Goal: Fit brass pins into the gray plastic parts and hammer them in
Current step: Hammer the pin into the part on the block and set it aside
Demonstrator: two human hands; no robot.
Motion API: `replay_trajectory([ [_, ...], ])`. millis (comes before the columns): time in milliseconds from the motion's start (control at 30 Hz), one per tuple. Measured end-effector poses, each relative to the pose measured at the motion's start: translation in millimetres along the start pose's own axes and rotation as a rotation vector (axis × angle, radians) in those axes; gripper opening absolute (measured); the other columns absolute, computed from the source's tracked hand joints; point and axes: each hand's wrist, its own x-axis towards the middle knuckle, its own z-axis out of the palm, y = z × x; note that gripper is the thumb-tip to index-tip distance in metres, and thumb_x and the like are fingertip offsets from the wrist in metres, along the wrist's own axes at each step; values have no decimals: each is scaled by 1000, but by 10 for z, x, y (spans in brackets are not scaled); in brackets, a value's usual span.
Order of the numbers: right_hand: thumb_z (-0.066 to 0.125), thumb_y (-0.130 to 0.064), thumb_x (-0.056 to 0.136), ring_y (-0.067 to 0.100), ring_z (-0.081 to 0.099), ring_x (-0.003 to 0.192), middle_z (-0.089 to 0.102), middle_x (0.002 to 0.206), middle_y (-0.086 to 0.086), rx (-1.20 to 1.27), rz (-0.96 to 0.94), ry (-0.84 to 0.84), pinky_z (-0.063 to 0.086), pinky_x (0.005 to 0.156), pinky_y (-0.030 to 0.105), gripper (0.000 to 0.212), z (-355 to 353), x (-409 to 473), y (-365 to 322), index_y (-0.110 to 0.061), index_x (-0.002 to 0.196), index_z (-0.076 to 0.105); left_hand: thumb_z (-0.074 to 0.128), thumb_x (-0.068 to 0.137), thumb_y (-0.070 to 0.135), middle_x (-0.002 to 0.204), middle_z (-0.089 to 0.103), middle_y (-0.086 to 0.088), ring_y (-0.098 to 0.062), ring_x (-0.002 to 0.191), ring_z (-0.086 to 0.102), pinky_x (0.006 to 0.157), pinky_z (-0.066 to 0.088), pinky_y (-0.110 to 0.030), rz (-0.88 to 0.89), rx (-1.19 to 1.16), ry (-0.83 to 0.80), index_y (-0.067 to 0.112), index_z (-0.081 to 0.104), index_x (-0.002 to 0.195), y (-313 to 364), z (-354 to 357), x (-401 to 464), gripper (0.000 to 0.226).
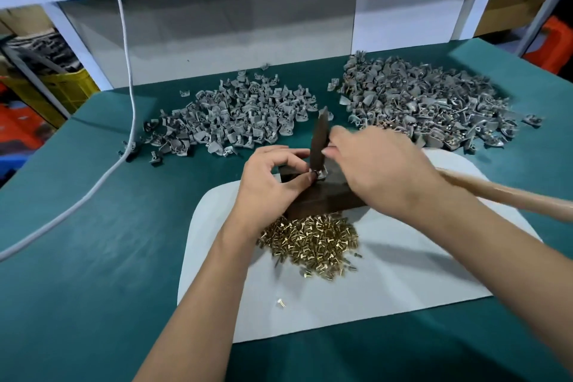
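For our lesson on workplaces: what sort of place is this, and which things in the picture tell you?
Probably a small factory assembly bench: two big heaps of gray plastic parts, a pile of brass pins, and a hammer in the right hand.

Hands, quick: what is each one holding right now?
Left hand: pinching a small gray plastic part on the dark wooden block.
Right hand: gripping the wooden-handled hammer, head down on that part.
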Motion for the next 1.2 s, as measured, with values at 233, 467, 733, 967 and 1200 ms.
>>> replay_trajectory([
  [233,45,-47,104,26,61,79,69,91,0,174,15,25,40,65,36,20,-57,-24,271,-31,104,58,85,80,14,109,75,20,-5,124,54,112,39,-32,-3,44,-22,26,79,75,-5,-15,-9,15],
  [467,74,-30,86,19,64,80,67,80,-11,165,121,-199,55,72,39,10,28,-287,775,-27,86,65,79,86,11,113,75,18,-5,127,53,117,34,-43,-57,-40,-10,20,78,76,9,12,-30,14],
  [733,65,-32,95,24,54,109,63,106,-2,166,100,-58,47,96,41,10,56,-194,578,-29,104,68,78,86,9,115,75,17,-5,129,51,118,33,-41,-75,-37,-10,17,78,75,46,25,-32,14],
  [967,58,-49,97,17,46,104,57,103,-6,190,-170,-25,45,91,40,29,182,16,105,-29,115,65,79,87,12,117,75,13,-5,125,56,114,40,-46,-30,-55,-18,18,77,77,11,18,-15,11],
  [1200,71,-44,90,20,59,96,69,98,-3,197,58,3,50,92,41,25,213,104,671,-23,103,74,66,92,30,99,79,9,-4,103,71,95,56,-37,-137,-169,369,18,78,79,-173,-104,67,22],
])
